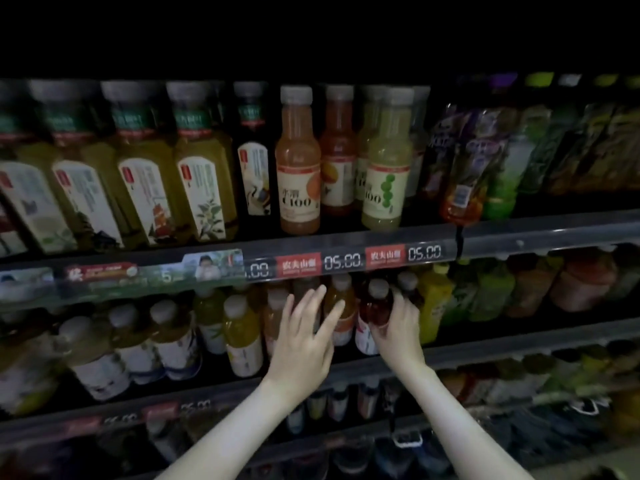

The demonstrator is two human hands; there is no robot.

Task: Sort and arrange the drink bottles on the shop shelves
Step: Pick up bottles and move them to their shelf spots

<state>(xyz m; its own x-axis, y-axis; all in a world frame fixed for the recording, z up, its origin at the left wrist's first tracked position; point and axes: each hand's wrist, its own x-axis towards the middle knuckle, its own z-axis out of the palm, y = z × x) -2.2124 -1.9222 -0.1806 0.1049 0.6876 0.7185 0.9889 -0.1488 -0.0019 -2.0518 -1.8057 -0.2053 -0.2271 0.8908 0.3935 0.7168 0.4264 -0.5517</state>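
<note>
I see my right hand (394,322) wrapped around a dark red bottle (375,306) on the middle shelf (519,344), just below the price strip (346,261); that grip holds it by the shoulder. My left hand (304,336) hovers just to its left with fingers spread wide, in front of an orange bottle (341,299). Yellow bottles (242,334) stand further left.

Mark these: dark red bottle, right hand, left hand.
dark red bottle (375,308), head view, shoulder under the cap.
right hand (398,327), head view, back of hand.
left hand (304,341), head view, back of hand.
</note>
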